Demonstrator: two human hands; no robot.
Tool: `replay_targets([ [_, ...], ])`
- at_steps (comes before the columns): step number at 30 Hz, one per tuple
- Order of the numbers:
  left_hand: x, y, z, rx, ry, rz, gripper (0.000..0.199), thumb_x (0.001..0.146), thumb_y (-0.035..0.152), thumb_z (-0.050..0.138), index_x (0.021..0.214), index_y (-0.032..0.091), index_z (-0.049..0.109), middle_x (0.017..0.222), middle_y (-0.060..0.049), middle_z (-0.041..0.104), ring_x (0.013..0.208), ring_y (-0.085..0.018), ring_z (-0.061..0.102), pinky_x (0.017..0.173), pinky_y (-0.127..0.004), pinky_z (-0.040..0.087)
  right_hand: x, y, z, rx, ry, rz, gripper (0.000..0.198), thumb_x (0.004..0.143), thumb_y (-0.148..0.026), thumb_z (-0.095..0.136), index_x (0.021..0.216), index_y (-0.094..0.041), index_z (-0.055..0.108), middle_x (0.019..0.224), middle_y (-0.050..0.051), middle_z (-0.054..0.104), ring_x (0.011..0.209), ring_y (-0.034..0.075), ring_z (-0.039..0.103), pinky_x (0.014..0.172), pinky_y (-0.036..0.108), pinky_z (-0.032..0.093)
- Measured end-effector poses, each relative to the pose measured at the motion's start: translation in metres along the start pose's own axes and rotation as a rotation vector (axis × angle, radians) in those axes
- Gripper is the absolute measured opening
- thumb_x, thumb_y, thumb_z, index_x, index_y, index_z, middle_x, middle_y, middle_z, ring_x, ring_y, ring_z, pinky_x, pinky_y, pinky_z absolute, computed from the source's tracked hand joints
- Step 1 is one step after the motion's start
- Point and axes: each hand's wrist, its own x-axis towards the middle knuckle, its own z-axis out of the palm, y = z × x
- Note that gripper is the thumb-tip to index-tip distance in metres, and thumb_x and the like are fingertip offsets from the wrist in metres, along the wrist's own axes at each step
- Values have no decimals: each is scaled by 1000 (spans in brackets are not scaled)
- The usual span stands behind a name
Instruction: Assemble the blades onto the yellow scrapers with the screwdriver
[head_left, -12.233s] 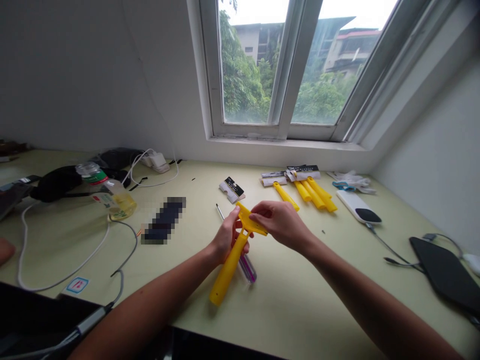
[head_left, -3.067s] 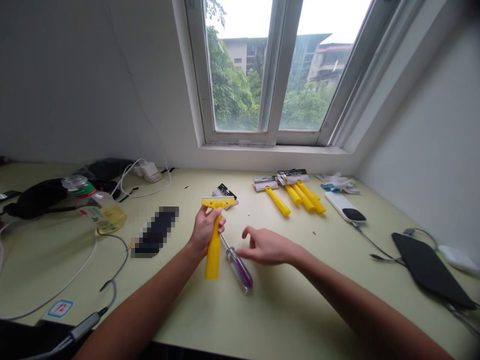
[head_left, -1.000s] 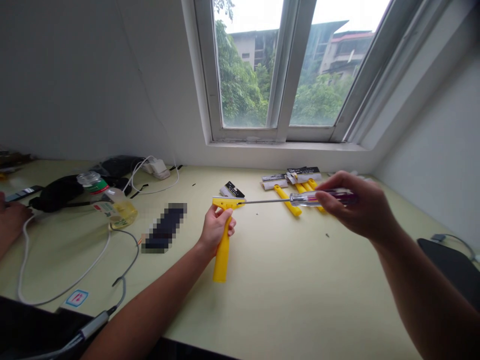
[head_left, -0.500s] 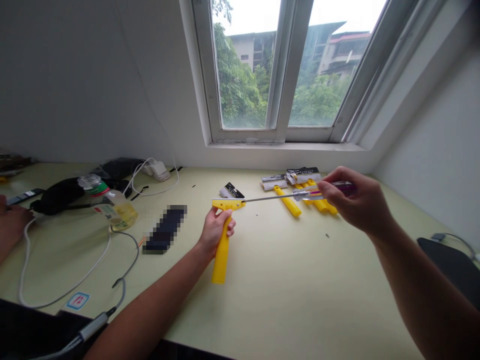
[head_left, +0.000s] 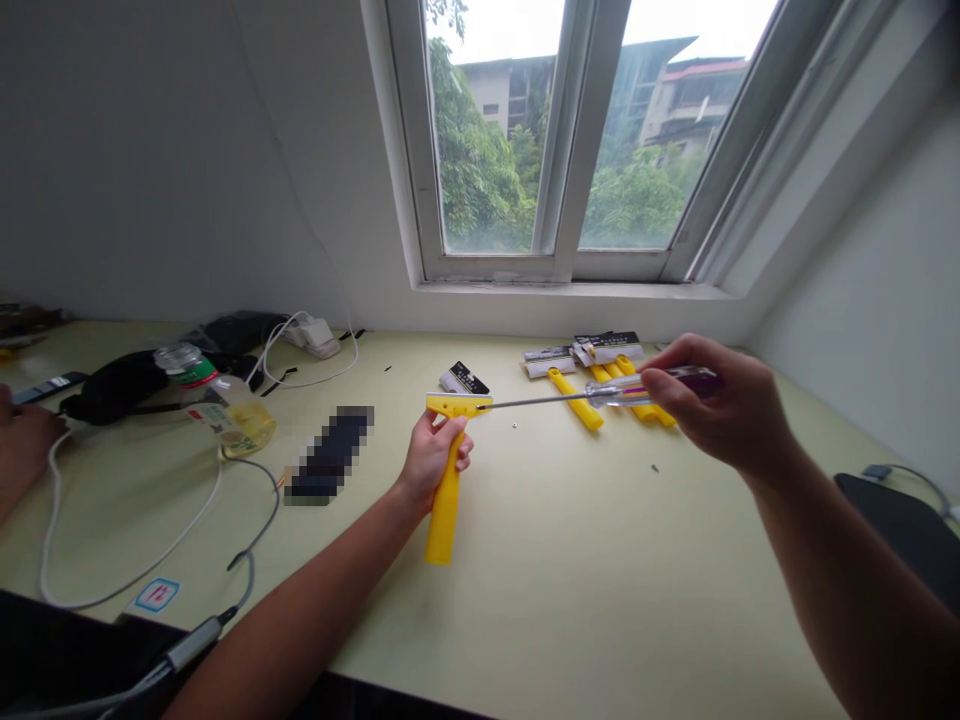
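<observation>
Surface: pale green; a bottle (head_left: 217, 405) toward the back left, carded yellow handles (head_left: 576, 402) near the back edge, a black device (head_left: 896, 535) by the right edge.
Room: pale walls, a window (head_left: 574, 150) beyond the back edge.
Left hand (head_left: 436, 455): curled closed round the yellow scraper (head_left: 444, 505), head up, above the surface's middle.
Right hand (head_left: 712, 405): closed round the screwdriver (head_left: 540, 401), shaft pointing left, tip at the scraper head's right end.
Change: three seconds ago the screwdriver lay on the surface; now it is raised.
</observation>
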Motion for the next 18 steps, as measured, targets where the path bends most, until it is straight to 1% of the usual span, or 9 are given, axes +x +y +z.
replay_targets([
  [4,0,0,0,13,0,8,41,69,26,75,100,20,49,81,3,55,47,-3,45,37,-14,33,1,-1,2,5,17,39,18,82,-36,63,72,-22,58,53,-4,52,44,10,43,41,24,33],
  [8,0,-2,0,38,8,36,39,70,27,74,99,20,49,82,3,53,46,-3,46,36,-15,33,4,-2,8,40,44,195,24,83,-41,63,69,-22,57,52,-4,51,44,10,42,41,24,33],
  [12,-1,-4,0,75,6,79,33,74,28,72,97,20,49,83,3,53,47,-3,47,36,-15,35,7,0,12,34,87,332,31,83,-47,63,67,-21,58,51,-3,51,44,10,45,40,24,34],
  [15,-1,-5,0,108,8,109,31,75,28,70,96,20,49,85,3,53,46,-3,47,35,-16,35,7,-1,13,9,101,364,34,83,-50,62,67,-21,58,49,-4,50,43,10,45,40,23,34],
  [18,-2,-6,1,142,17,139,29,76,28,69,96,20,50,89,2,54,46,-3,48,35,-16,36,4,-7,10,-27,87,319,34,83,-53,62,70,-22,58,51,-3,55,42,10,47,41,23,36],
])
